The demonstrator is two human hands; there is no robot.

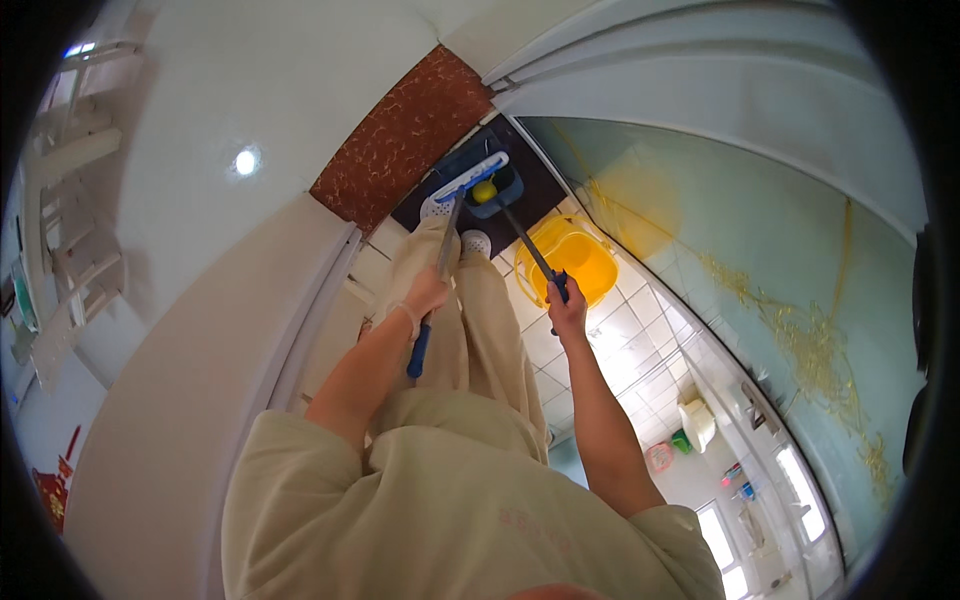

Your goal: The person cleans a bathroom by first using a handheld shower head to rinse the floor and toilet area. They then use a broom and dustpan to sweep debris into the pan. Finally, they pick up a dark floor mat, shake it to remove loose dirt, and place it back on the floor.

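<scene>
My left hand (428, 293) is closed around the grey pole of a long-handled broom (447, 240), below which its blue end grip sticks out. The broom's straight blue-and-white head lies across the near left edge of a blue dustpan (510, 186). Inside the pan rests a round yellow-green thing (484, 192), partly covered by the broom head; its kind is unclear. With my right hand (567, 308) I grip the dark blue handle end of the dustpan's long pole. The pan sits over a dark mat just ahead of my white perforated shoes (476, 242).
A yellow bucket (585, 270) stands on the white tiles to the right, close to the dustpan pole. Beyond the dark mat (405, 213) is a reddish-brown patterned threshold (410, 125). A frosted glass door (740, 260) runs along the right, a white wall (200, 370) along the left.
</scene>
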